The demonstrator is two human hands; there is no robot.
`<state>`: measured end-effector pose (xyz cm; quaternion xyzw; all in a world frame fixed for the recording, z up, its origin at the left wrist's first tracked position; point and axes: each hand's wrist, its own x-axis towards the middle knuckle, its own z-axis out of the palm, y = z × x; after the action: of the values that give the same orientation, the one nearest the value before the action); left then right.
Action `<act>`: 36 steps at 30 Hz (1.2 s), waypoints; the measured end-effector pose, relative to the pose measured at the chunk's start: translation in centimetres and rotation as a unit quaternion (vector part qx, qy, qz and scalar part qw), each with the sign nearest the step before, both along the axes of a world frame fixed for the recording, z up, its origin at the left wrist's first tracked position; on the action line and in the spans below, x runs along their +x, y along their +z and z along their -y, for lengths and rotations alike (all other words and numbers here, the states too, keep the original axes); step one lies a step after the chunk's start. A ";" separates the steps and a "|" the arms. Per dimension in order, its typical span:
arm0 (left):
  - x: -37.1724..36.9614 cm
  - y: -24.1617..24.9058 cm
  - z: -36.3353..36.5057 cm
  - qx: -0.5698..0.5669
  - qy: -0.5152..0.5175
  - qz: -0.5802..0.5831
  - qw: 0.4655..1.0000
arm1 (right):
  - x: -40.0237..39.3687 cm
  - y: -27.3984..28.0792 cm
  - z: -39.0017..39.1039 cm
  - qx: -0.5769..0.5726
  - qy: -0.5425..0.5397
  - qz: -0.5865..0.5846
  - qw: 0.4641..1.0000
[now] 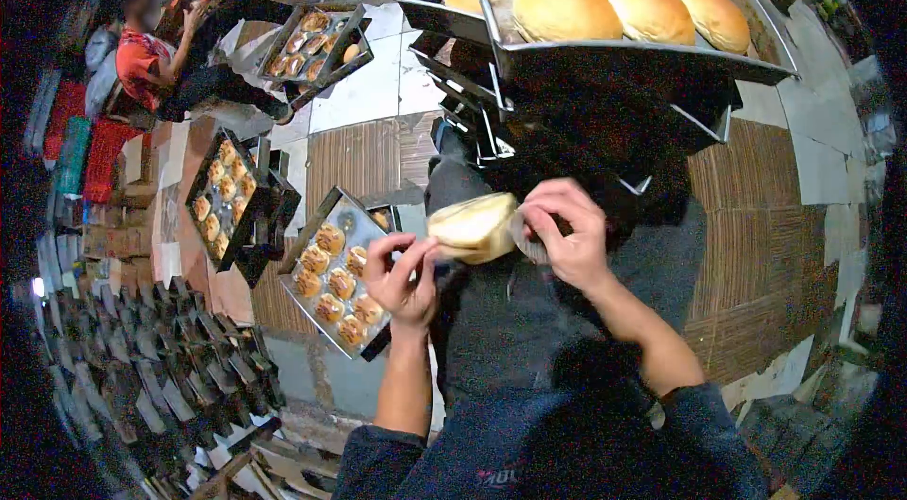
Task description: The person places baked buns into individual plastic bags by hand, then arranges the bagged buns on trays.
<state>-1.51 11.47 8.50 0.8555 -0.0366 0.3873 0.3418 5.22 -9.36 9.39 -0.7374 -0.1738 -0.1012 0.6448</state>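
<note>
Bread (pixel 470 224) hangs between your left hand (pixel 402 285) and right hand (pixel 567 231), fingers pinched at opposite ends, presumably to steady it from both sides.

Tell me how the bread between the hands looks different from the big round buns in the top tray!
The held bread shows a pale, creamy side, but the round buns show golden-brown tops. The held bread is up between the left hand and right hand, while the buns lie in the tray. Both look like baked bread.
</note>
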 end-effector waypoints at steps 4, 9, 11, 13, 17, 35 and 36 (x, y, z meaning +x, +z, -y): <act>-1.4 -3.5 -1.1 -0.081 -0.035 -0.016 0.996 | -1.3 -2.2 -0.5 -0.021 0.011 0.073 0.997; 0.4 -3.4 0.4 -0.116 -0.068 0.016 0.991 | 0.6 -2.5 -2.0 -0.082 -0.008 0.187 0.979; 2.8 -2.9 1.4 -0.092 -0.029 0.029 0.995 | 2.9 -3.1 -4.6 -0.072 -0.044 0.197 0.977; 3.3 -2.5 0.8 -0.160 0.105 -0.048 0.980 | 3.8 -2.9 -4.6 -0.028 -0.148 -0.116 0.982; -2.7 -2.6 -0.3 -0.334 0.046 -0.232 0.912 | -2.4 -5.2 -3.0 -0.071 -0.147 -0.071 0.984; -1.3 1.6 -1.3 -0.439 0.028 -0.270 0.856 | -0.6 3.1 -1.9 -0.255 0.224 -0.072 0.938; -1.8 0.9 -2.2 -0.464 0.029 -0.253 0.849 | 0.6 7.0 -0.7 -0.217 0.282 -0.133 0.925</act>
<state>-3.36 13.64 9.37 0.6662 0.2599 0.1396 0.6849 5.86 -8.61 16.38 -0.7865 -0.3048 0.2245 0.4879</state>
